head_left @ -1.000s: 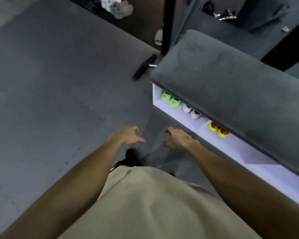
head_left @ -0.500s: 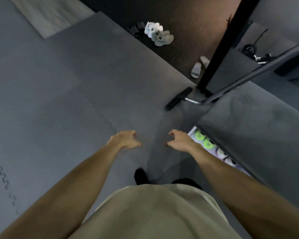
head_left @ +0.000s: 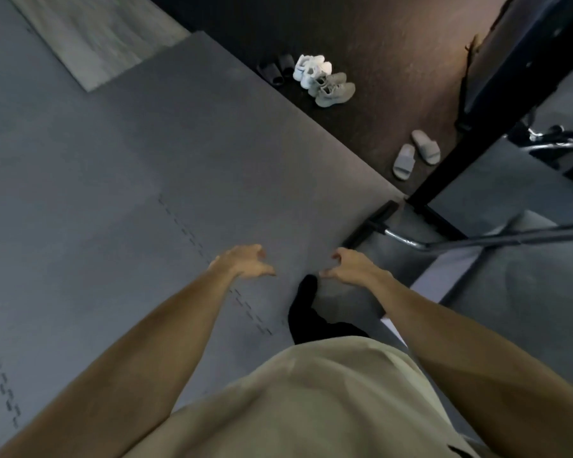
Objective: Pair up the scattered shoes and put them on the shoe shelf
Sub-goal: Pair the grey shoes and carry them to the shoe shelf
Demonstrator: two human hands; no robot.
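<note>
Over grey mat (head_left: 119,200), near centre: left hand (head_left: 245,263) and right hand (head_left: 351,267) held out side by side, apart, fingers loosely curled, holding nothing. Far off on dark floor (head_left: 394,54): black slides (head_left: 276,68), white sneakers (head_left: 311,69) and grey sneakers (head_left: 333,89), each set as a pair, touching in a row. Further right, near black post (head_left: 497,104): grey slides (head_left: 415,153), together. At right edge: shelf (head_left: 437,276), only a pale strip showing under grey cushion (head_left: 526,292)
</note>
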